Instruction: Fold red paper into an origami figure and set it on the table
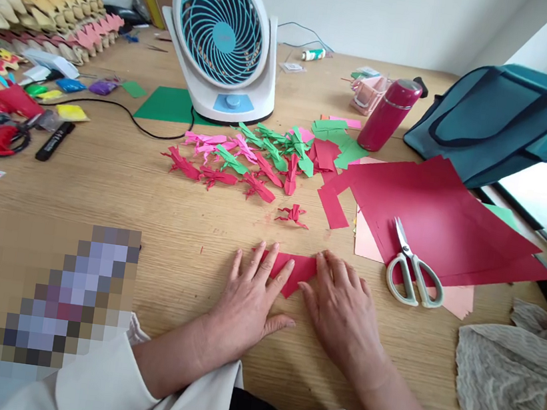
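Flat on the wooden table lies a folded piece of red paper [291, 276], its lower edge coming to a point towards me. My left hand [249, 296] rests on its left part with the fingers stretched out. On the right part my right hand [341, 301] presses down, fingers extended and the thumb near the paper's point. Just beyond the paper sits a small red origami figure [293, 215]. Behind it is a cluster of folded paper figures in red, pink and green [259, 159]. White-handled scissors [411, 270] lie to the right, partly over large red paper sheets [448, 214].
A white fan [225, 37] stands at the back, its black cord running left. A red thermos [390, 115], a pink basket [368, 95] and a teal bag [496, 120] are back right. A crumpled cloth [508, 370] lies right; black-handled scissors [0, 139] and a marker [55, 140] lie left.
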Demonstrator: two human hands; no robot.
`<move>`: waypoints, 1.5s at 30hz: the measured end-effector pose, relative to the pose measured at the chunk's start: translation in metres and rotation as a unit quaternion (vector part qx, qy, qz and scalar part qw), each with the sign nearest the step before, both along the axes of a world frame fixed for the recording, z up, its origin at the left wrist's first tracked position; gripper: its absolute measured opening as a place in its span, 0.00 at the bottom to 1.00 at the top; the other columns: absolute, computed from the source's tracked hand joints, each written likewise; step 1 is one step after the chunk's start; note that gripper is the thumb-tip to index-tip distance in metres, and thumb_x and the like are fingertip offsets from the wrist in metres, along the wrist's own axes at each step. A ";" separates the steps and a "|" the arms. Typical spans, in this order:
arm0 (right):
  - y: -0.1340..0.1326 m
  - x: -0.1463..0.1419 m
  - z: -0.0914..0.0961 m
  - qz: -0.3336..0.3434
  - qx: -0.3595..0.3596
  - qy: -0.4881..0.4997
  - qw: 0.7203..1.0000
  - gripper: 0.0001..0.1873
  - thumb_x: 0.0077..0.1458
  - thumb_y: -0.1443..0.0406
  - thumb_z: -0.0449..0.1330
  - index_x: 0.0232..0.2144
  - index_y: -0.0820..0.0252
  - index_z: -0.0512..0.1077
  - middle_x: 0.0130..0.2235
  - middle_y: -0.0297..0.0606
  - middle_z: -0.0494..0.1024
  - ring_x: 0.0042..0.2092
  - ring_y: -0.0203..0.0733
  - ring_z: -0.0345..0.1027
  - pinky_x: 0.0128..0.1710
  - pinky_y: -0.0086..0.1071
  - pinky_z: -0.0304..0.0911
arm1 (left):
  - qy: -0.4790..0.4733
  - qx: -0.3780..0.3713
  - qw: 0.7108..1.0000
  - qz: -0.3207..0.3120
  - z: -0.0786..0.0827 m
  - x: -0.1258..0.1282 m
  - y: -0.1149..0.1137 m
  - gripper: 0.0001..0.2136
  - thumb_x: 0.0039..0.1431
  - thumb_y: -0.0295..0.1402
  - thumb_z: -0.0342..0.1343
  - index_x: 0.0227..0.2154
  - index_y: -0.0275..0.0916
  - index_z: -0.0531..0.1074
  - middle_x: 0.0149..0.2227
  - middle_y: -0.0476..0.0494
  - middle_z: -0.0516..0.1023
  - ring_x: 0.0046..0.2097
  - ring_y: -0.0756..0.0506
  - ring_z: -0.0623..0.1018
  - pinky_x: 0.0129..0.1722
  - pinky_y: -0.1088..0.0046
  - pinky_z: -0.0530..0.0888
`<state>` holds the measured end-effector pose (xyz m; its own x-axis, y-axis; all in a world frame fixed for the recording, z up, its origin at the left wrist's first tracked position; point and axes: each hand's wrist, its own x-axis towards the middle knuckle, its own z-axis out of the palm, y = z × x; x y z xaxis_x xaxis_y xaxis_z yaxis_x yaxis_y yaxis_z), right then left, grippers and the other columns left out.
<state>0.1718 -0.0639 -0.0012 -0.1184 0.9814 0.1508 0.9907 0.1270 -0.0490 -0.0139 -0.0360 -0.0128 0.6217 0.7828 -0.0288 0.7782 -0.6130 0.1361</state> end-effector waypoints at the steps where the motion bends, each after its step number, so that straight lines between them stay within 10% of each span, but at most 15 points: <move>1: 0.003 0.004 0.001 -0.001 -0.004 0.018 1.000 0.23 0.66 0.57 0.52 0.57 0.67 0.67 0.55 0.55 0.73 0.52 0.55 0.68 0.48 0.45 0.64 | -0.002 0.000 1.000 -0.001 0.001 0.000 0.001 0.40 0.59 0.60 0.48 0.68 0.42 0.54 0.71 0.27 0.49 0.70 0.25 0.52 0.62 0.34 0.55; 11: 0.017 0.028 -0.005 -0.026 -0.034 0.239 0.970 0.07 0.60 0.61 0.60 0.35 0.58 0.67 0.37 0.40 0.71 0.39 0.47 0.67 0.41 0.40 0.64 | 0.003 0.010 0.999 -0.039 0.009 -0.003 -0.001 0.37 0.60 0.59 0.49 0.66 0.41 0.59 0.70 0.34 0.53 0.70 0.31 0.55 0.64 0.39 0.56; 23: 0.020 0.029 0.008 -0.054 -0.105 0.433 0.894 0.04 0.56 0.64 0.61 0.31 0.58 0.69 0.27 0.30 0.69 0.28 0.35 0.59 0.28 0.30 0.56 | 0.025 0.003 0.996 -0.088 0.008 -0.002 -0.005 0.40 0.58 0.60 0.51 0.66 0.39 0.58 0.71 0.37 0.52 0.68 0.32 0.58 0.62 0.45 0.61; 38: 0.015 0.024 0.015 -0.066 -0.147 0.453 0.877 0.03 0.54 0.65 0.62 0.31 0.58 0.73 0.27 0.31 0.75 0.27 0.34 0.63 0.28 0.29 0.58 | 0.005 -0.010 0.994 -0.111 0.009 -0.003 -0.010 0.41 0.58 0.60 0.51 0.67 0.36 0.57 0.70 0.38 0.54 0.68 0.28 0.56 0.58 0.47 0.64; 45: 0.014 0.025 0.016 -0.060 -0.116 0.406 0.905 0.02 0.55 0.67 0.61 0.30 0.59 0.72 0.26 0.30 0.72 0.27 0.34 0.62 0.28 0.29 0.58 | -0.085 0.039 0.991 -0.101 0.007 -0.009 0.008 0.18 0.69 0.34 0.48 0.57 0.30 0.67 0.61 0.34 0.70 0.60 0.39 0.70 0.56 0.59 0.71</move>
